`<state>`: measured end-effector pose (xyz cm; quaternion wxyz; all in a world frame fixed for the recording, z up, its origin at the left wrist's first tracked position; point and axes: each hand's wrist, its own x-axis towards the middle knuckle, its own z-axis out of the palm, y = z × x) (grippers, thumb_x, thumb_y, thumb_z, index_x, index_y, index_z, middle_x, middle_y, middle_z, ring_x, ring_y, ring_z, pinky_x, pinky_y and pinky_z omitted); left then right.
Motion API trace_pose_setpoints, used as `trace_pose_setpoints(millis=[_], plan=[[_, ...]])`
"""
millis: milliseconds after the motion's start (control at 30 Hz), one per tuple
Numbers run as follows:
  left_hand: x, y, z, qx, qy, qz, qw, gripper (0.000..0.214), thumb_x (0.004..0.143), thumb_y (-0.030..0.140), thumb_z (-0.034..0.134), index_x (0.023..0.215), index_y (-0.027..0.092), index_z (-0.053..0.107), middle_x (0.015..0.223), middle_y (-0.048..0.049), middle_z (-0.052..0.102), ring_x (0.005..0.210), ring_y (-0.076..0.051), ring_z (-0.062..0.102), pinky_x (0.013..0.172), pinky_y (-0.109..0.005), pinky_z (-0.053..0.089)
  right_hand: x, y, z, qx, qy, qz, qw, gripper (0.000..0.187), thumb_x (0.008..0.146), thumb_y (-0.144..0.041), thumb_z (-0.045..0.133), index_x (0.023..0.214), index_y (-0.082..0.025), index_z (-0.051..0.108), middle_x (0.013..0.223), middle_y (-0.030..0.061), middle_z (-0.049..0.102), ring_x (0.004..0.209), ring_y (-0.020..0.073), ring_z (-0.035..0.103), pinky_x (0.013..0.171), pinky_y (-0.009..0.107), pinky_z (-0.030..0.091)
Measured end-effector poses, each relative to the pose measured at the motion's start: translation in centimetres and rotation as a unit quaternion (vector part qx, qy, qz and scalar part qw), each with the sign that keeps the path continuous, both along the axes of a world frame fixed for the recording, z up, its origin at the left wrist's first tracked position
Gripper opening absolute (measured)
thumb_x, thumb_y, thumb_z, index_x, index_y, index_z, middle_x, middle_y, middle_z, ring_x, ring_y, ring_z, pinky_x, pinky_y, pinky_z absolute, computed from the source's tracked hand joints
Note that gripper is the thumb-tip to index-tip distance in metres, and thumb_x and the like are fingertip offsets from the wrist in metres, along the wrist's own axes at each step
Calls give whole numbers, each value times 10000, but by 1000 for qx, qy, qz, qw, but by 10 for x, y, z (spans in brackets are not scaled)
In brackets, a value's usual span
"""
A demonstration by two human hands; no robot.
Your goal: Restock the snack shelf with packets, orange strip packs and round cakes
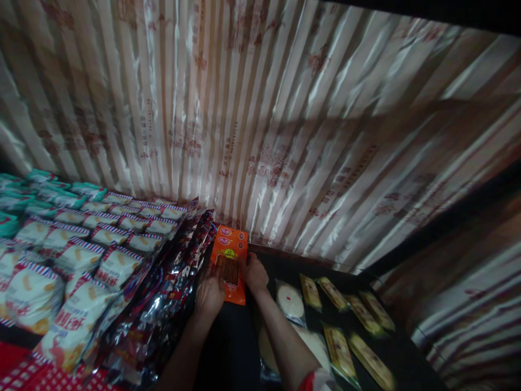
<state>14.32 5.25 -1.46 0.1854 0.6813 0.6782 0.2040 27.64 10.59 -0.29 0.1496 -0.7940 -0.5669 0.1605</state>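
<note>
An orange snack packet (230,255) with a clear window showing brown sticks lies on a dark shelf surface (228,347) against the striped curtain. My left hand (209,293) rests on its lower left edge, fingers curled against it. My right hand (255,273) presses its right edge, fingers bent around the side. Both hands hold the packet flat near the back of the shelf.
Dark glossy foil packets (171,293) lie in a row just left of my hands. Further left are several white snack bags (77,260) with striped tops and teal packets (40,187). On the right lie round white packets (290,300) and several yellow-green packets (358,320). The striped curtain (260,119) hangs behind.
</note>
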Motion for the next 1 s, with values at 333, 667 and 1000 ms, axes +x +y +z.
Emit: trace_pose_setpoints(millis=[333,667,1000], plan=[[0,1,0,1,-15,7,1000,414,850,172,364,1208,70,543,1350,-167,434,1254,-255,393,1052,-309,284,7,25,2,-33,26,-25,999,355,839,-426,407,1022,-209,621,1017,111,671,966,225,621,727,304,456],[2,0,6,1,16,12,1000,405,869,171,350,1219,80,531,1363,-145,426,1266,-219,381,1057,-277,280,10,40,-10,-34,33,-38,998,323,809,-373,472,998,-184,652,1013,109,681,951,218,635,718,270,466],[4,3,-3,31,11,-1,999,425,867,175,350,1261,100,492,1378,-133,409,1287,-226,348,1067,-313,275,12,45,-8,-30,27,-46,998,299,814,-323,462,965,-159,663,1024,137,674,954,222,635,730,274,468]])
